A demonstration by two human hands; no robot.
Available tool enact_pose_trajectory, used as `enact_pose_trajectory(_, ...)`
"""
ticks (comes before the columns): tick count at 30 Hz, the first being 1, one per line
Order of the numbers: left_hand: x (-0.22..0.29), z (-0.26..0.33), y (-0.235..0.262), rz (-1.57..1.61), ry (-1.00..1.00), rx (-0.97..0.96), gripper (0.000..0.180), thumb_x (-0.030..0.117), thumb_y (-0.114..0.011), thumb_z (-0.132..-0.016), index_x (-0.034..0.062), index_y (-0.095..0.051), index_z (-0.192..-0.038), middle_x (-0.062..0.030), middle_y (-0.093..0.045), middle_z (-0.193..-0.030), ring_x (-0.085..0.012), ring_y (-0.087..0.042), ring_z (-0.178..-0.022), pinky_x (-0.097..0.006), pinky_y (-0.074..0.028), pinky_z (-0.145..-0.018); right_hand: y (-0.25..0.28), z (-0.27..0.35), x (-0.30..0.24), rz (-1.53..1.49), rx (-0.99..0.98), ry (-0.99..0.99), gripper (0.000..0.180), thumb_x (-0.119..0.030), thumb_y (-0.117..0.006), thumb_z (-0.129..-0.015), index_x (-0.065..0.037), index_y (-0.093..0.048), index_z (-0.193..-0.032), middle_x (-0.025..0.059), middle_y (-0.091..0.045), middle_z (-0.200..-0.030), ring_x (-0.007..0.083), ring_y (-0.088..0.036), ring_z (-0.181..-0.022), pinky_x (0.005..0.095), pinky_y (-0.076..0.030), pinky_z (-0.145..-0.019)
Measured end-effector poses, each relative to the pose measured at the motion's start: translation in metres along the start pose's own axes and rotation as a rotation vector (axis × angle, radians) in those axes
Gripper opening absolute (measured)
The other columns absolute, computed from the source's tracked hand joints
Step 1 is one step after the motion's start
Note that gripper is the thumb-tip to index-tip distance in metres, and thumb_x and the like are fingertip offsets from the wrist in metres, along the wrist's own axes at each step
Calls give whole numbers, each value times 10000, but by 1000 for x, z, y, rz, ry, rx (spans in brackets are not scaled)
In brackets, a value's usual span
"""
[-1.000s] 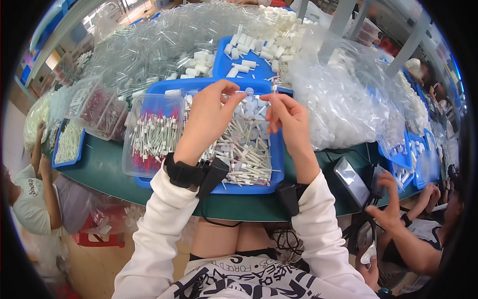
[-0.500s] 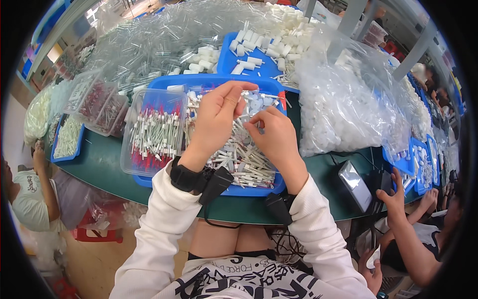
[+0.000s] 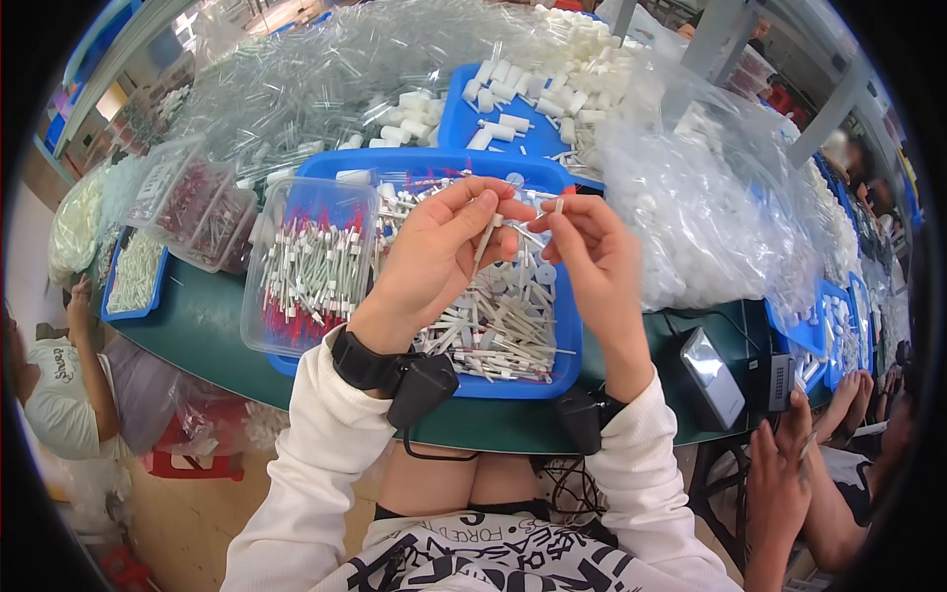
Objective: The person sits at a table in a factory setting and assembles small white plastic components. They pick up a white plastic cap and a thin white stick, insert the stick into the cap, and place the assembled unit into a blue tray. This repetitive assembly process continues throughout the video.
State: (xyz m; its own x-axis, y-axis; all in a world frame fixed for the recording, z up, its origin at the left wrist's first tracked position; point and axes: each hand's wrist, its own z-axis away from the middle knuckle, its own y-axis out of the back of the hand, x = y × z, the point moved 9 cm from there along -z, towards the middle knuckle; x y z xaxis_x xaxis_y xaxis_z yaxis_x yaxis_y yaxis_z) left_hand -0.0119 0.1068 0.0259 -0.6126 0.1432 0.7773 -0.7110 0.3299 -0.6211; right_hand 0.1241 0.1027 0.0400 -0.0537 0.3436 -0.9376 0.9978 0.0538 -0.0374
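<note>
Above a blue tray (image 3: 566, 345), my left hand (image 3: 426, 259) is closed, with a thin white stick (image 3: 484, 243) sticking down from its fingers. Close by on the right, the thumb and fingers of my right hand (image 3: 604, 259) pinch a small white piece (image 3: 559, 205). Its exact kind is too small to tell. Many loose white sticks (image 3: 493, 326) and some round translucent discs (image 3: 545, 274) lie in the tray beneath. A clear plastic box (image 3: 258, 321) rests over the tray's left side, filled with white sticks with pink ends (image 3: 314, 261).
Behind stand a heap of clear plastic tubes (image 3: 286, 94) and another blue tray (image 3: 457, 123) with white cylinders. A bag of white parts (image 3: 705, 212) sits right, near a phone (image 3: 712, 380). Co-workers' hands (image 3: 779, 483) show at the right edge; clear boxes (image 3: 192, 202) stand left.
My right hand has moved right and turned, now showing a small white piece in its pinch. My left hand has shifted slightly, and a white stick now shows in it.
</note>
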Motion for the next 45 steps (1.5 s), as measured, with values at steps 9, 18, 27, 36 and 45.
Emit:
enact_pose_trajectory(9,5,2,12,65,-84,89,195,149,-457,-974,-2,-474,-1095,-137,-614,-1039,-205,-640,-900,-313,-526,-817,-13,7,-19,-26,-128,109,178,-95,-565,-909,2,-638,-1039,39,-650,-908,69,-557,-745,205,-444,-659)
enact_pose_trajectory(18,39,7,8,-100,-398,125,241,127,-463,-968,-44,-472,-1137,-173,-630,-1007,-273,-632,-981,-370,-490,-910,-18,8,-31,679,-113,399,194,-89,-677,-771,-39,-663,-958,82,-629,-856,214,-576,-764,285,-454,-700)
enact_pose_trajectory(27,41,10,38,-266,-435,440,166,148,-435,-979,0,-465,-1047,-233,-600,-1125,-225,-631,-911,-321,-499,-840,63,19,-92,1148,802,755,252,-91,-625,-769,-38,-602,-1014,132,-592,-1014,305,-542,-981,405,-407,-857)
enact_pose_trajectory(36,52,15,37,-339,-581,487,145,134,-462,-967,-3,-482,-1010,-197,-659,-1015,-160,-631,-803,-277,-493,-754,84,-41,-70,1362,502,305,178,-122,-608,-786,-44,-626,-946,148,-650,-901,327,-619,-835,423,-456,-787)
enact_pose_trajectory(45,42,7,25,-305,-512,342,85,88,-483,-951,9,-507,-971,-93,-641,-841,-106,-587,-681,-214,-460,-605,-23,-45,24,1043,-174,168,140,-122,-668,-722,-52,-687,-842,123,-639,-841,282,-624,-771,363,-494,-701)
